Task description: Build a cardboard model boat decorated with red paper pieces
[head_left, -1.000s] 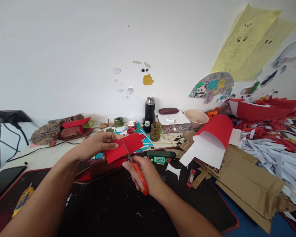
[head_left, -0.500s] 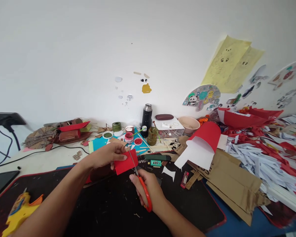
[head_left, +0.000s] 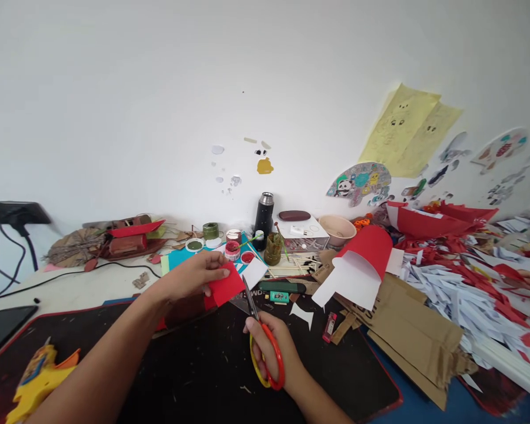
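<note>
With our left hand [head_left: 194, 275] we pinch the red card [head_left: 227, 286] above the black mat [head_left: 194, 371]; our right hand [head_left: 285, 343] grips the scissors [head_left: 251, 302], blades now off the card's shortened edge: that cut looks finished.

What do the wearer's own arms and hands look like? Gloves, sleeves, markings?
Left hand and right hand ungloved, five-fingered. Left forearm and right forearm bare; no sleeves in frame. No watch, bracelet, ring, cable or clear marking visible.
</note>
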`<action>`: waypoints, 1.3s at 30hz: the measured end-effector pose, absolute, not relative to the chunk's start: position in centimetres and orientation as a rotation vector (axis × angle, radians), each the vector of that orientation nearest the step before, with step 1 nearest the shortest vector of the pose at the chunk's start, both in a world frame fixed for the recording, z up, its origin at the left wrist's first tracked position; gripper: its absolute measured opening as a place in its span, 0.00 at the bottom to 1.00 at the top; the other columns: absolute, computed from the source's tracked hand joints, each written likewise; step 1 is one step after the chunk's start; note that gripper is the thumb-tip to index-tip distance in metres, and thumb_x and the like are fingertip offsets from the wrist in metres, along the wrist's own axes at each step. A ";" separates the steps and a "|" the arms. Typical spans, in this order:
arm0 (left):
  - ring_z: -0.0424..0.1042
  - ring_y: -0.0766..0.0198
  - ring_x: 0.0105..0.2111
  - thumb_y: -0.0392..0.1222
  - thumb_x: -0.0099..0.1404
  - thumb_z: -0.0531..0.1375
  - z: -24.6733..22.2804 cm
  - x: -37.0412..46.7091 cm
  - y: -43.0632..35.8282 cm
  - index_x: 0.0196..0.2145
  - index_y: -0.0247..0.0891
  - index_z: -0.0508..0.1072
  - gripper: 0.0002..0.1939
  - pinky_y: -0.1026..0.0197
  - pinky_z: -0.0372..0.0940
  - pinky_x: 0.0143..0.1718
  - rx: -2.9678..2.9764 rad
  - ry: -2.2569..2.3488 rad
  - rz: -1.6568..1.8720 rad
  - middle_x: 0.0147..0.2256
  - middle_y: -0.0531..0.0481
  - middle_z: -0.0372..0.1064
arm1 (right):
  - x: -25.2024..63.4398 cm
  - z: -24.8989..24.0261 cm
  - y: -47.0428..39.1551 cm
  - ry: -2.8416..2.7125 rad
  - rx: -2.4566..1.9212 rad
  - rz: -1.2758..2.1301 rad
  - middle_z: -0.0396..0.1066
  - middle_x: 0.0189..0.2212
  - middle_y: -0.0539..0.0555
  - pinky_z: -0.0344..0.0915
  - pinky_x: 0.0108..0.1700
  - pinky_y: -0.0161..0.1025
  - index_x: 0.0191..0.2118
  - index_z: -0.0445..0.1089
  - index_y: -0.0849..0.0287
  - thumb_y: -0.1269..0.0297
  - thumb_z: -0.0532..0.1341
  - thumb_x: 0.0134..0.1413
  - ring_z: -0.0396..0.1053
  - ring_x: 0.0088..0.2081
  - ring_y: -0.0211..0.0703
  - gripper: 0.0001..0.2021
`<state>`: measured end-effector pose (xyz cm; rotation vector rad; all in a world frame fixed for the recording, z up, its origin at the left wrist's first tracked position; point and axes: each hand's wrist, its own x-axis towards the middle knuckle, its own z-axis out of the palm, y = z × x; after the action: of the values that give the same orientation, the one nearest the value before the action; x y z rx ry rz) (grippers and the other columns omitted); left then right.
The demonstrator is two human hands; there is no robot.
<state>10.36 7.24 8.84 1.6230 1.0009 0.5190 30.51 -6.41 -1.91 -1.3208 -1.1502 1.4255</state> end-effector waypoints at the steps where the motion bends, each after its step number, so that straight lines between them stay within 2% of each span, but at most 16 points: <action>1: 0.69 0.63 0.27 0.61 0.54 0.71 9.2 10.2 7.2 0.34 0.41 0.72 0.23 0.61 0.67 0.27 1.600 1.003 0.568 0.30 0.55 0.70 | 30.8 -1.8 -6.5 -1.134 -1.306 1.437 0.59 0.13 0.41 0.49 0.12 0.28 0.39 0.69 0.58 0.20 0.58 0.53 0.55 0.11 0.33 0.38; 4: 0.71 0.62 0.30 0.58 0.54 0.73 9.9 9.9 6.7 0.34 0.40 0.73 0.22 0.60 0.71 0.33 1.520 0.986 0.668 0.32 0.54 0.71 | 31.8 -1.6 -6.6 -1.088 -1.296 1.449 0.61 0.15 0.41 0.50 0.12 0.28 0.39 0.69 0.59 0.20 0.58 0.53 0.54 0.10 0.31 0.39; 7: 0.72 0.62 0.32 0.56 0.51 0.76 9.7 9.8 6.2 0.34 0.39 0.73 0.23 0.59 0.73 0.33 1.458 0.972 0.682 0.34 0.54 0.72 | 32.6 -1.1 -6.7 -1.100 -1.292 1.471 0.61 0.14 0.41 0.50 0.12 0.28 0.40 0.69 0.59 0.22 0.60 0.53 0.54 0.10 0.31 0.38; 10: 0.71 0.65 0.28 0.56 0.51 0.76 8.7 9.4 5.5 0.35 0.39 0.73 0.24 0.63 0.71 0.28 1.415 0.958 0.736 0.33 0.55 0.72 | 32.7 -0.4 -6.3 -1.110 -1.271 1.491 0.61 0.14 0.41 0.49 0.12 0.28 0.41 0.70 0.60 0.23 0.62 0.53 0.54 0.10 0.32 0.37; 13: 0.69 0.67 0.20 0.61 0.56 0.73 8.0 8.7 4.6 0.38 0.39 0.72 0.25 0.66 0.65 0.21 1.393 0.987 0.780 0.25 0.56 0.73 | 32.1 0.7 -5.2 -1.072 -1.248 1.453 0.62 0.15 0.41 0.48 0.12 0.29 0.42 0.71 0.60 0.24 0.63 0.52 0.54 0.10 0.31 0.37; 16: 0.68 0.67 0.15 0.67 0.57 0.70 7.7 8.1 3.8 0.38 0.40 0.69 0.29 0.67 0.60 0.16 1.396 1.066 0.822 0.19 0.57 0.71 | 31.0 1.9 -3.4 -1.027 -1.201 1.410 0.61 0.14 0.41 0.47 0.13 0.28 0.42 0.72 0.61 0.26 0.65 0.51 0.53 0.10 0.30 0.36; 23: 0.66 0.66 0.11 0.74 0.53 0.68 6.2 7.5 2.9 0.39 0.41 0.66 0.34 0.68 0.55 0.10 1.336 1.128 0.959 0.19 0.59 0.71 | 27.5 3.2 0.4 -1.005 -1.075 1.434 0.63 0.15 0.42 0.46 0.12 0.28 0.38 0.69 0.59 0.30 0.67 0.52 0.54 0.11 0.29 0.32; 26: 0.66 0.67 0.11 0.73 0.55 0.67 5.8 7.3 2.6 0.39 0.41 0.67 0.33 0.69 0.54 0.09 1.354 1.146 0.961 0.19 0.59 0.71 | 26.0 2.8 0.8 -0.996 -1.046 1.442 0.64 0.16 0.42 0.48 0.12 0.28 0.35 0.65 0.56 0.30 0.67 0.52 0.54 0.10 0.29 0.31; 32: 0.68 0.65 0.13 0.73 0.61 0.64 5.8 7.1 1.8 0.41 0.40 0.70 0.31 0.67 0.56 0.11 1.346 1.188 0.955 0.19 0.57 0.71 | 25.4 2.4 -0.4 -1.080 -0.985 1.521 0.63 0.15 0.40 0.54 0.12 0.28 0.37 0.66 0.56 0.35 0.70 0.53 0.57 0.10 0.31 0.27; 36: 0.69 0.64 0.16 0.74 0.65 0.60 6.3 6.8 1.8 0.44 0.39 0.73 0.33 0.64 0.61 0.14 1.344 1.201 1.058 0.24 0.55 0.72 | 26.7 2.2 -0.6 -1.052 -1.005 1.447 0.63 0.15 0.40 0.52 0.12 0.28 0.35 0.64 0.56 0.38 0.68 0.56 0.56 0.10 0.30 0.25; 39: 0.67 0.65 0.18 0.74 0.64 0.61 6.5 6.5 2.0 0.43 0.38 0.75 0.33 0.64 0.60 0.16 1.403 1.234 1.100 0.25 0.55 0.69 | 27.5 2.0 -0.3 -1.023 -1.003 1.433 0.63 0.15 0.40 0.50 0.12 0.27 0.33 0.63 0.56 0.39 0.68 0.56 0.55 0.10 0.30 0.24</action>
<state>6.50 1.99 6.51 1.4030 1.2337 1.1005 27.46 -0.35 1.99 -1.0033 -1.0234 1.4333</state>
